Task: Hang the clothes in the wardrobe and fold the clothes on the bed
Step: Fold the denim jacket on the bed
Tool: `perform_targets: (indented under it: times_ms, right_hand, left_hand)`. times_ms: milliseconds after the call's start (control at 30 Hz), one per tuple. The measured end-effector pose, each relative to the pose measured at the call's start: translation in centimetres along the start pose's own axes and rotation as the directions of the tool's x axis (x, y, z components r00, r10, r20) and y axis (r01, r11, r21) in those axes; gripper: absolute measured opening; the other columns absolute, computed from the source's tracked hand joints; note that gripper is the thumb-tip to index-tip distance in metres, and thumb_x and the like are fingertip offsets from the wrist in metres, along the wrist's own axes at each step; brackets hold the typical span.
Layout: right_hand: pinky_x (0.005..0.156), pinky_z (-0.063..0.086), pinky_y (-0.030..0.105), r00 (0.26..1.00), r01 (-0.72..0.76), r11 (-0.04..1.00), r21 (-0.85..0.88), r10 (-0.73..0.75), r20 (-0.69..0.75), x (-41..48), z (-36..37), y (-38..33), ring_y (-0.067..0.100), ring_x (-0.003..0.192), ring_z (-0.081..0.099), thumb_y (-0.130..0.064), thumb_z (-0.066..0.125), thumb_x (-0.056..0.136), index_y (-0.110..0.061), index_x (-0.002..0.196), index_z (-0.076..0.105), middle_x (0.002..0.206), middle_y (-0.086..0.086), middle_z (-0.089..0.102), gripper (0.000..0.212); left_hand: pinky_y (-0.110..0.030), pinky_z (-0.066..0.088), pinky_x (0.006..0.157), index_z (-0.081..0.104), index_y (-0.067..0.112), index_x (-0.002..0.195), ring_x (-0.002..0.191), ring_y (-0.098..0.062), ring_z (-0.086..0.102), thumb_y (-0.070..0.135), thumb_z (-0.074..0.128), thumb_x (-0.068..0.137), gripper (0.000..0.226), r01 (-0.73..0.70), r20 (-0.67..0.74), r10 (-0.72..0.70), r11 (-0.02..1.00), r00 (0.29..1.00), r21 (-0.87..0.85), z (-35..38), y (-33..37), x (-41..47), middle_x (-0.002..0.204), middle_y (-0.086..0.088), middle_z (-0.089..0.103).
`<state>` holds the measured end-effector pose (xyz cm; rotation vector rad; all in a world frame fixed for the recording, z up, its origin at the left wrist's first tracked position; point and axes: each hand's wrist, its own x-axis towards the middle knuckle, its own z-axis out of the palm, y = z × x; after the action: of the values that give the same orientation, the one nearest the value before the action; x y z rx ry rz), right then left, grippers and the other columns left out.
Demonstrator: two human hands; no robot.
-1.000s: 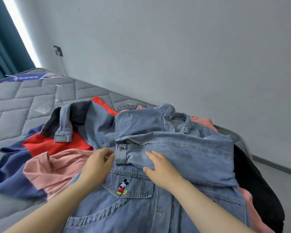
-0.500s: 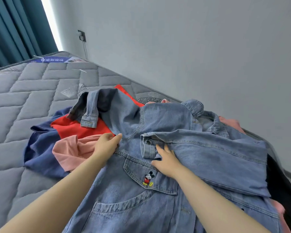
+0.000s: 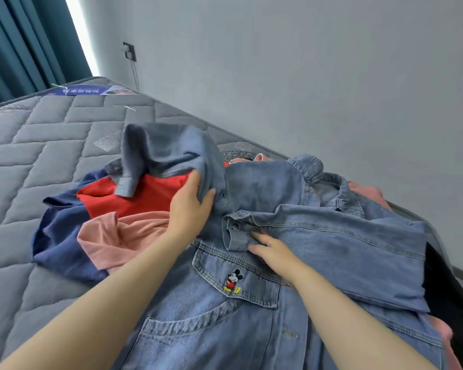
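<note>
The jacket [image 3: 251,329], front-up with the mattress [image 3: 24,156] beneath it, is mid-fold. The left hand [image 3: 190,206] grips its raised sleeve [image 3: 166,150]; the right hand [image 3: 273,252], fingers straight, presses the other sleeve [image 3: 332,236] across its chest. Next, the raised sleeve likely needs laying across too.

The hem of the jacket [image 3: 225,329] is cut off by the bottom edge, as are both forearms. The raised sleeve [image 3: 166,148] is blurred, and how far the left hand [image 3: 190,209] reaches into its cloth cannot be told. Whether the right hand [image 3: 273,252] slips under the cuff [image 3: 235,235] cannot be told either. A black garment [image 3: 449,297] is cut by the right edge and partly buried under denim. The print on the label [image 3: 91,90] is too small to be read
</note>
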<state>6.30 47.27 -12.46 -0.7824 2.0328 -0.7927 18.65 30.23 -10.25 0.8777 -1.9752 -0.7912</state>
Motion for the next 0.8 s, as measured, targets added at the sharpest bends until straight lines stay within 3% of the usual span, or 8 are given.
perform_targets:
  times_ms: [67,100,167,300,433,567,667,800]
  right_hand:
    - [0.090,0.034,0.003,1.000,0.004,0.993,0.114,-0.002,-0.022,-0.8,-0.6,0.2,0.000,0.115,0.050,-0.020,0.055,0.096,-0.028,0.136,0.050,0.146,-0.004,0.046,0.042]
    - [0.098,0.036,0.010,0.999,0.009,0.984,0.181,-0.002,-0.039,-1.2,-0.8,0.4,0.001,0.119,0.049,-0.018,0.055,0.096,-0.025,0.139,0.048,0.146,-0.004,0.047,0.044]
    - [0.111,0.034,0.029,0.997,-0.009,0.944,0.329,0.033,-0.070,-2.2,-1.6,1.2,0.011,0.133,0.042,-0.016,0.053,0.097,-0.021,0.145,0.042,0.149,-0.004,0.042,0.049]
    - [0.101,0.046,0.032,0.990,0.007,0.902,0.431,0.055,-0.132,-4.4,-3.0,2.5,0.012,0.121,0.052,-0.017,0.051,0.099,-0.023,0.141,0.045,0.144,-0.002,0.047,0.043]
    - [0.096,0.049,0.031,0.985,0.063,0.944,0.323,-0.007,-0.173,-4.5,-3.8,1.2,0.008,0.118,0.054,-0.018,0.053,0.098,-0.026,0.133,0.052,0.135,-0.003,0.054,0.036]
    - [0.101,0.047,0.036,0.957,0.143,0.978,0.152,-0.097,-0.275,-3.4,-3.8,-2.1,0.008,0.117,0.055,-0.016,0.053,0.096,-0.024,0.128,0.056,0.129,-0.004,0.059,0.033]
    - [0.089,0.043,0.020,0.916,0.252,0.965,-0.068,-0.261,-0.305,-2.7,-3.5,-5.5,0.005,0.109,0.056,-0.015,0.054,0.094,-0.023,0.128,0.058,0.126,-0.006,0.060,0.035]
    - [0.090,0.036,0.014,0.847,0.385,0.856,-0.344,-0.476,-0.236,-0.8,-3.0,-11.5,0.007,0.105,0.057,-0.016,0.059,0.090,-0.019,0.123,0.063,0.123,-0.003,0.064,0.033]
  left_hand:
    - [-0.037,0.039,0.059,0.056,0.002,0.109,0.075,-0.039,0.057,0.004,0.064,0.082,0.029,-0.299,0.211,0.249,0.918,0.945,0.261,-0.1,0.3,-1.2,0.092,-0.017,0.058]
    - [-0.041,0.043,0.057,0.056,0.004,0.114,0.071,-0.041,0.059,0.000,0.062,0.078,0.036,-0.379,0.331,0.265,0.856,0.906,0.351,0.1,0.3,-1.7,0.100,-0.020,0.056]
    - [-0.042,0.045,0.063,0.050,0.014,0.130,0.078,-0.039,0.059,0.000,0.057,0.075,0.057,-0.470,0.528,0.189,0.748,0.828,0.469,0.6,-0.4,-3.0,0.115,-0.019,0.048]
    - [-0.037,0.038,0.086,0.029,0.032,0.145,0.106,-0.031,0.052,0.021,0.048,0.086,0.063,-0.491,0.644,0.014,0.660,0.765,0.569,2.1,-1.8,-4.9,0.140,-0.011,0.032]
    - [-0.038,0.035,0.092,0.030,0.037,0.145,0.110,-0.032,0.050,0.026,0.041,0.089,0.058,-0.423,0.650,-0.046,0.724,0.758,0.545,2.7,-2.3,-5.1,0.143,-0.008,0.029]
    - [-0.038,0.031,0.101,0.028,0.041,0.147,0.124,-0.029,0.041,0.027,0.039,0.088,0.061,-0.331,0.700,-0.096,0.830,0.708,0.449,1.6,-3.0,-5.1,0.152,-0.001,0.021]
    - [-0.037,0.026,0.107,0.028,0.041,0.148,0.130,-0.026,0.037,0.048,0.027,0.081,0.067,-0.329,0.700,-0.075,0.844,0.710,0.424,1.2,-3.2,-5.6,0.156,0.001,0.019]
    - [-0.039,0.019,0.111,0.029,0.038,0.148,0.133,-0.025,0.035,0.067,0.013,0.081,0.076,-0.343,0.628,-0.005,0.833,0.778,0.433,1.5,-4.0,-7.7,0.156,-0.003,0.025]
